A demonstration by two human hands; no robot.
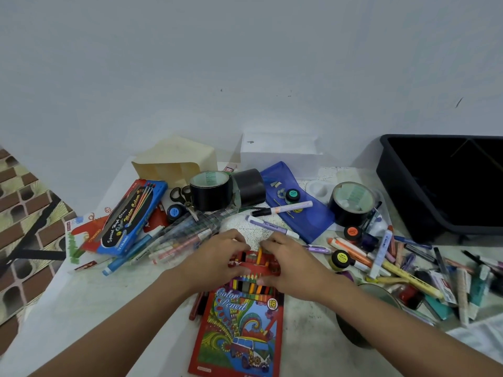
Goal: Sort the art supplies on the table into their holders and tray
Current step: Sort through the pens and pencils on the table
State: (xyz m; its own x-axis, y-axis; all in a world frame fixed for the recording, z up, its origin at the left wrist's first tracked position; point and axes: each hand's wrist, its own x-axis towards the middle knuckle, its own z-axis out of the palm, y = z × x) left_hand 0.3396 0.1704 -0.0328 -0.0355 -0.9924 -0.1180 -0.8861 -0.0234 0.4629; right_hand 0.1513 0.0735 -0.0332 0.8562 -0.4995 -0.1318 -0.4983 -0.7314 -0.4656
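Note:
A red colour pencil box (242, 330) lies at the front middle of the table, its far flap open and pencil tips showing. My left hand (217, 257) grips the left side of the open flap. My right hand (288, 263) grips the right side, thumb on the box by the pencil tips. A yellow pencil (260, 255) stands out between my hands. A black tray (446, 186) sits at the back right. A round dark holder (359, 330) lies under my right forearm, partly hidden.
Markers, highlighters and small paint pots (341, 259) are heaped at the right. Black tape rolls (211, 190), scissors (181, 194), a blue pouch (296, 205), a water colour pencil box (130, 216) and a clear marker pack (179, 238) crowd the back and left. The table edge runs along the left.

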